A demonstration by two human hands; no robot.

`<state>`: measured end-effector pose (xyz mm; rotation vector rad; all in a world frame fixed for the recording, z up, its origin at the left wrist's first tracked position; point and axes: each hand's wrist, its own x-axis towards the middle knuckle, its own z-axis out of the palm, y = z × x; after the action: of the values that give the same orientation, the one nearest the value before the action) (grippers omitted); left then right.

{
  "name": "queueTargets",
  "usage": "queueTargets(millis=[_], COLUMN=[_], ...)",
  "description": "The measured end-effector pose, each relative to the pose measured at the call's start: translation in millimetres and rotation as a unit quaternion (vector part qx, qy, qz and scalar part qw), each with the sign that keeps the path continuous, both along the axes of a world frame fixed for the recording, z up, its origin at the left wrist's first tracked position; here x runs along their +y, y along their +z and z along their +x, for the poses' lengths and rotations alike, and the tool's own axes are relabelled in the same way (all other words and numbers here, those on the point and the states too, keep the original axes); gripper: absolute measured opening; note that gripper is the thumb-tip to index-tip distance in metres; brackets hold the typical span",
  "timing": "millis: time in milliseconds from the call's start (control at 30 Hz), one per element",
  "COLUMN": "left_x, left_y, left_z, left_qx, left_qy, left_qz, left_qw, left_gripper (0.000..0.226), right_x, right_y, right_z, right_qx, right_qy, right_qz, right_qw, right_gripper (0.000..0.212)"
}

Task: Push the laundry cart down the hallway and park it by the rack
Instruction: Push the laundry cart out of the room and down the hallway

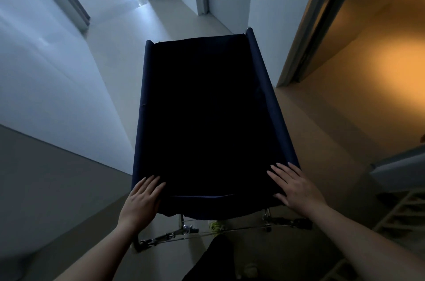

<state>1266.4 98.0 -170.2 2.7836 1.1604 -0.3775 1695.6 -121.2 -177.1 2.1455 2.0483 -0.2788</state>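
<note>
The laundry cart (264, 78) is a dark navy fabric bin on a metal wheeled frame (174, 233), standing lengthwise in the hallway right in front of me. Its inside is too dark to see into. My left hand (142, 198) lies flat on the near left corner of the cart's rim, fingers spread. My right hand (296, 186) lies flat on the near right corner, fingers spread too. Neither hand is wrapped around a bar. A pale slatted frame (395, 209), possibly a rack, shows at the lower right edge.
A white wall (57, 69) runs close along the left. The pale hallway floor (128, 34) continues ahead to doorways. An open doorway (305, 34) to a warm-lit room lies on the right beside the cart. My dark trouser leg (211, 257) is below.
</note>
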Motion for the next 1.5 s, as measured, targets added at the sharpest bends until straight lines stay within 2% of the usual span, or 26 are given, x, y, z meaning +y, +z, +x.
queueTargets(millis=[567,767,1033,1500], left_x=[142.1,192.7,275.0,431.8], left_y=[-5.0,-4.8,-2.3,-0.6], left_z=[18.1,24.0,44.1,77.4], left_qx=[0.0,-0.009,-0.008,0.001], left_qy=[0.064,0.076,0.079,0.132], left_qz=[-0.007,0.001,0.001,0.002], left_qw=[0.998,0.997,0.997,0.991], left_gripper=[0.051,0.054,0.053,0.052], right_x=[199.9,268.2,373.8,575.2], right_y=[-6.6,-3.4,-5.9,-0.5], right_z=[43.4,53.1,80.6,117.5], right_qx=[0.037,0.053,0.036,-0.007], right_qy=[0.029,0.047,0.089,0.168], right_qz=[0.005,0.035,0.048,-0.006], right_qw=[0.999,0.997,0.994,0.986], right_gripper=[0.062,0.059,0.059,0.058])
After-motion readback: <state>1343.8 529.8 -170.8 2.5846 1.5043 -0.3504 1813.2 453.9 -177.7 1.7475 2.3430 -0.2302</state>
